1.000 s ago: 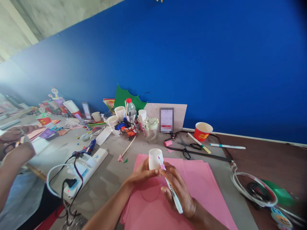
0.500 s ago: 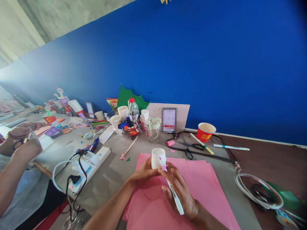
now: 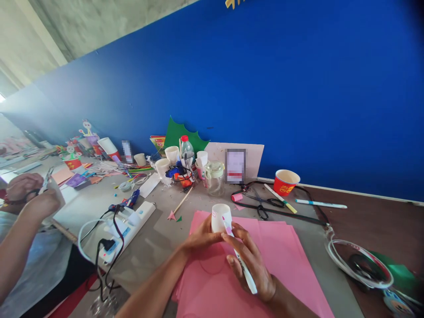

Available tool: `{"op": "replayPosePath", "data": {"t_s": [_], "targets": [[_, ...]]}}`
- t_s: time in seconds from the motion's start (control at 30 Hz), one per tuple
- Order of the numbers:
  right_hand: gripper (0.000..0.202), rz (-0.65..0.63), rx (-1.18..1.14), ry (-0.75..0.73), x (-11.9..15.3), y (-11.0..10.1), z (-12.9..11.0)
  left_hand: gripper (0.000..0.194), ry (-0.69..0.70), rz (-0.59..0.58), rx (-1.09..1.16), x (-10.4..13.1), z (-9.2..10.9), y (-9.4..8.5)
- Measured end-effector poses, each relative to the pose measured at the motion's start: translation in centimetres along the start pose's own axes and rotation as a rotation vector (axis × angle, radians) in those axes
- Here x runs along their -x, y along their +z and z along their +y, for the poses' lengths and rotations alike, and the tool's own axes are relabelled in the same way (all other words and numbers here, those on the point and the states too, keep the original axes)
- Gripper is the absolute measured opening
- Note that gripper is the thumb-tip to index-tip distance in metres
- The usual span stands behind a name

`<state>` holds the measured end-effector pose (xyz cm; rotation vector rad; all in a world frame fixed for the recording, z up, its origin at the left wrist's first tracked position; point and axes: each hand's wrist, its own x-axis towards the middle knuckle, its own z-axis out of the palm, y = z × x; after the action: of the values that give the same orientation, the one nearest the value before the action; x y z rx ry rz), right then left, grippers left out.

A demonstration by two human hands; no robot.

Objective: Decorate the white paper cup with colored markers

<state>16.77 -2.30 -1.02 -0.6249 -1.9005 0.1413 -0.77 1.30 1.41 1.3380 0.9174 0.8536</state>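
A small white paper cup (image 3: 219, 217) is gripped by my left hand (image 3: 202, 236) above a stack of pink paper (image 3: 278, 247). Pink lines mark the cup's upper left side. My right hand (image 3: 253, 260) holds a white marker (image 3: 245, 271) with a pink tip, pointed up at the front of the cup. Whether the tip touches the cup I cannot tell. The right fingertips are close against the cup's lower right side.
Behind the pink sheets are a glass jar (image 3: 215, 179), scissors (image 3: 263, 205), a red paper cup (image 3: 286, 182) and a blue-capped marker (image 3: 321, 204). At left lies a power strip (image 3: 126, 234) with cables. Farther left, a co-worker's hands (image 3: 39, 203) hold scissors and paper.
The whole view has shifted slightly. My hands keep their hold on cup and marker with hardly any movement. The co-worker's hands and paper have changed position.
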Motion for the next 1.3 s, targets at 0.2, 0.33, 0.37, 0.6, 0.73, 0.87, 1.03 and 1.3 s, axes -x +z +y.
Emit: {"op": "replayPosePath", "data": {"t_s": [0.2, 0.33, 0.37, 0.6, 0.73, 0.87, 1.03, 1.3], "targets": [[0.045, 0.006, 0.005, 0.012, 0.06, 0.07, 0.11, 0.058, 0.011, 0.001, -0.023, -0.23, -0.76, -0.19], [0.042, 0.006, -0.009, 0.028, -0.1, 0.01, 0.04, 0.055, 0.012, 0.022, -0.055, -0.26, -1.0, -0.22], [0.041, 0.004, -0.008, 0.033, -0.16, -0.01, -0.01, 0.054, 0.012, 0.026, -0.064, -0.25, -0.96, -0.2], [0.04, 0.018, -0.006, 0.022, -0.53, 0.0, -0.2, 0.057, 0.021, 0.04, -0.119, -0.23, -0.48, -0.07], [0.04, 0.016, -0.001, 0.021, -0.44, 0.02, -0.15, 0.057, 0.038, 0.033, -0.113, -0.31, -0.69, -0.11], [0.04, 0.011, 0.008, 0.024, -0.35, 0.0, -0.15, 0.056, 0.041, 0.038, -0.11, -0.33, -0.77, -0.15], [0.039, 0.019, 0.012, 0.014, -0.41, 0.05, -0.11, 0.056, 0.02, 0.036, -0.109, -0.27, -0.25, 0.05], [0.036, 0.034, 0.004, -0.008, -0.46, 0.13, 0.02, 0.054, 0.018, 0.053, -0.19, -0.24, -0.48, -0.07]]}}
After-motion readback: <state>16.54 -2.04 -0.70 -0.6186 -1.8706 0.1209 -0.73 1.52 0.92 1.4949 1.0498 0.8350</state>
